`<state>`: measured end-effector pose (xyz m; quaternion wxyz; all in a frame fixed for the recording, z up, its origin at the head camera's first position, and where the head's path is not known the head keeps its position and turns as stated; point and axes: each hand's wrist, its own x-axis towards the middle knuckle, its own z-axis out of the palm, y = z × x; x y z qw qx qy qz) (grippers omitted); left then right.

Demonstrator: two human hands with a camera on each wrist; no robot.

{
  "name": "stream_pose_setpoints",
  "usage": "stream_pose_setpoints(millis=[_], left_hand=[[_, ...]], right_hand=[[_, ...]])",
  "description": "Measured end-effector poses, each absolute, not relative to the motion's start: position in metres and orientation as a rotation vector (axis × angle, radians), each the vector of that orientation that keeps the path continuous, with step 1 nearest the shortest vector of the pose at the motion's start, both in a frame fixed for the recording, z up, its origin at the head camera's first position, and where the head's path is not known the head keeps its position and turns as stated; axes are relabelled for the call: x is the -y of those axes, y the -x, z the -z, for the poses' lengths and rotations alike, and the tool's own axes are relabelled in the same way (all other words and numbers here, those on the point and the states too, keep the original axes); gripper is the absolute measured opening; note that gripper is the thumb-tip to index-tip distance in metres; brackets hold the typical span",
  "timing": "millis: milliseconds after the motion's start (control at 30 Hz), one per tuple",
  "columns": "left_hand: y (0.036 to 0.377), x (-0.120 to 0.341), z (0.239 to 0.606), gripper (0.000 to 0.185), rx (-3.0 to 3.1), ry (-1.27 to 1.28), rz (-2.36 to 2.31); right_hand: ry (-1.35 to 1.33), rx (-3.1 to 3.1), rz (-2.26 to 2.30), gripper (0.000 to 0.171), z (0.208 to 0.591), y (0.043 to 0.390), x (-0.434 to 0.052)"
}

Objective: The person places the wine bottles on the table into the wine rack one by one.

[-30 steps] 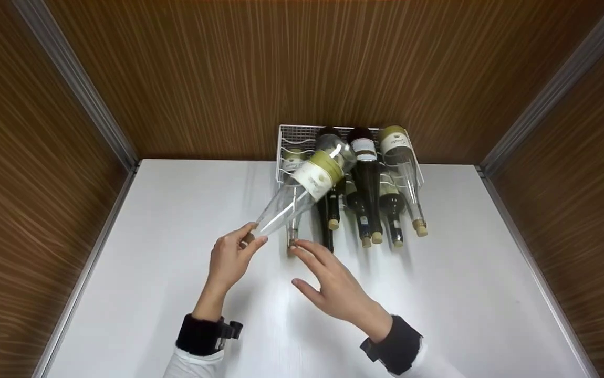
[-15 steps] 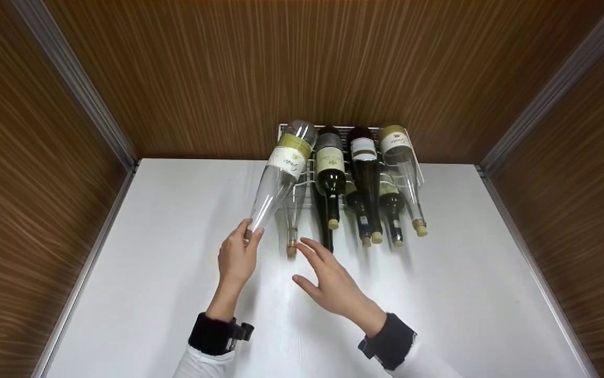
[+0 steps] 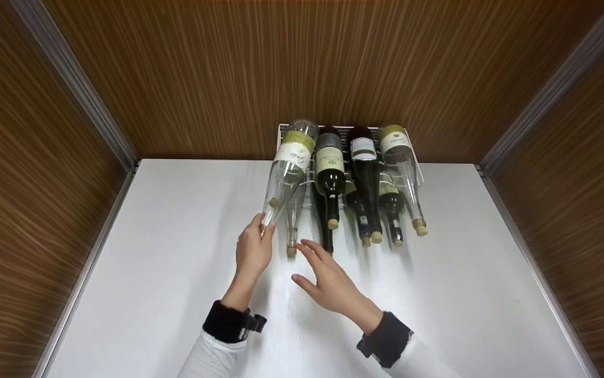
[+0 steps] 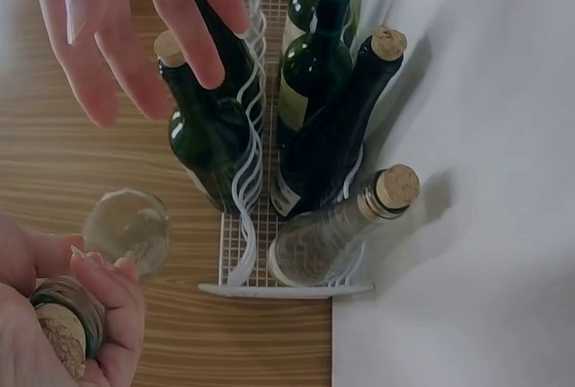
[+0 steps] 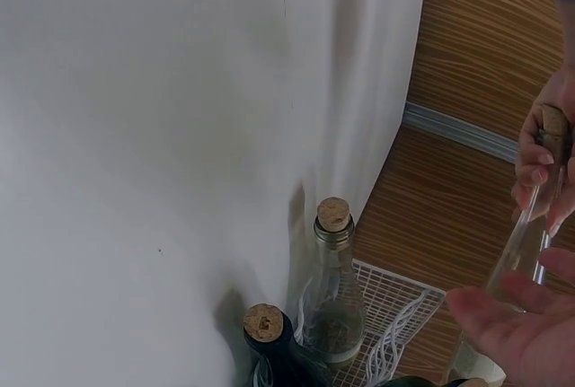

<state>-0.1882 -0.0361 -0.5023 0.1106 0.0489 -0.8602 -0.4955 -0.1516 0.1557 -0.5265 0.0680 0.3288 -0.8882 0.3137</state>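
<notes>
My left hand [image 3: 254, 249] grips the corked neck of a clear-glass wine bottle [image 3: 283, 181] with a green and white label. The bottle slants, its base over the left end of the white wire rack [image 4: 269, 291]. In the left wrist view its cork [image 4: 63, 338] sits inside the curled fingers. Below it, another clear-glass bottle [image 4: 314, 243] lies in the rack, its neck pointing outward. My right hand [image 3: 336, 286] hovers with spread, slightly bent fingers, holding nothing. Its fingertips overlap the lower bottle's cork [image 3: 291, 251] in the head view; the wrist views show them apart.
Dark bottles [image 3: 332, 181] and one more clear-glass bottle [image 3: 407, 173] fill the rack further right, in two tiers, corks outward. The rack stands on a white table [image 3: 191, 210] against a wood-grain back panel [image 3: 202, 79]. Similar panels [image 3: 29, 184] rise at both sides.
My left hand has swung the held bottle's base leftward, off the dark bottles and over the rack's left end, and the hand itself has moved slightly right. My right hand has barely moved.
</notes>
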Motion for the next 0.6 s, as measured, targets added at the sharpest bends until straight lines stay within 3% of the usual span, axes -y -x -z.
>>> stream_pose_setpoints(millis=[600], left_hand=[[0.222, 0.009, 0.498, 0.046, 2.653, -0.247, 1.352]], right_hand=[[-0.982, 2.709, -0.958, 0.063, 0.531, 0.152, -0.158]])
